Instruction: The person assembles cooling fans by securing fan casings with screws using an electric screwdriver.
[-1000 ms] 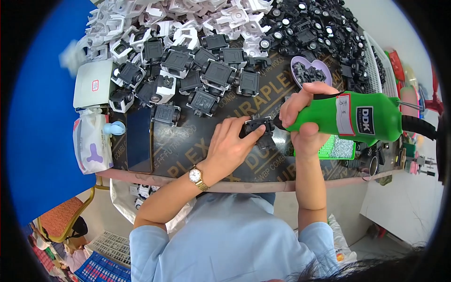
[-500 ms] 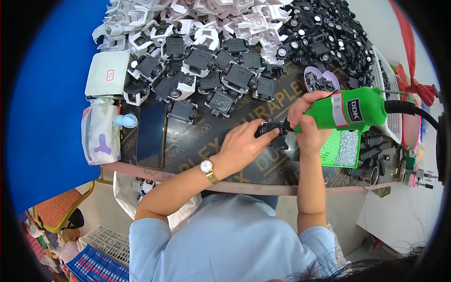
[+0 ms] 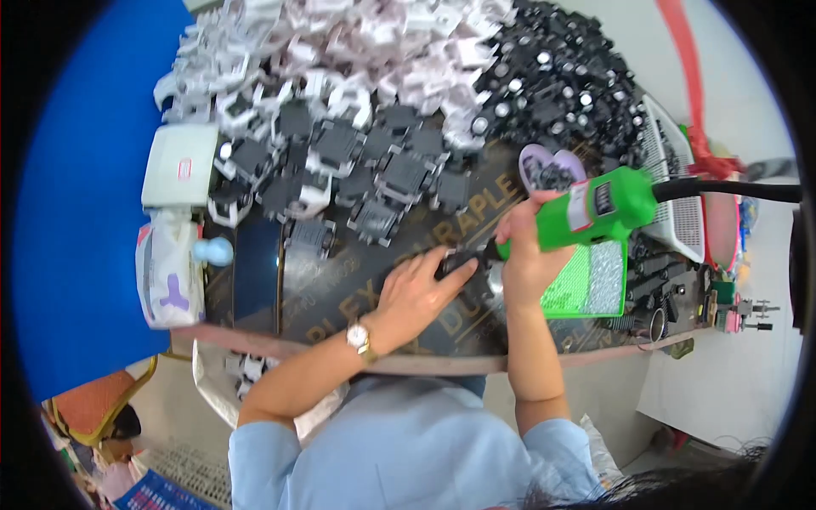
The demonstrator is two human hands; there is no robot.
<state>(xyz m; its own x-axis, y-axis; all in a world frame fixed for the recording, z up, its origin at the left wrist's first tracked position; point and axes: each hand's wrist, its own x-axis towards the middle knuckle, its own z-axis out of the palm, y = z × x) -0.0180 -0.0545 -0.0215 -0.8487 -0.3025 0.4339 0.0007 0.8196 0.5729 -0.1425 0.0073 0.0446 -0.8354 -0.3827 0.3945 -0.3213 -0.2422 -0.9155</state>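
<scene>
My right hand [image 3: 535, 263] is wrapped round a green electric screwdriver [image 3: 629, 200] with a black cord. The tool lies nearly level, its nose pointing left at a small black plastic part [image 3: 457, 257]. I pin that part to the dark tabletop [image 3: 408, 327] with the fingers and thumb of my left hand [image 3: 414, 293]. The nose meets or nearly meets the part; blur hides the exact contact. Just right of my right hand is a bright green tray [image 3: 569, 293] with small silvery screws [image 3: 605, 272].
Behind my hands lie black-and-white housings [image 3: 408, 174], a heap of white plastic pieces [image 3: 340, 38] and a heap of black parts [image 3: 561, 76]. A lilac heart-shaped dish [image 3: 571, 161] holds small black pieces. A phone [image 3: 257, 272] and a wipes pack [image 3: 170, 272] lie left.
The whole view has shifted and blurred as my head moved. Both hands keep their holds on the screwdriver and the black part, with little change between them.
</scene>
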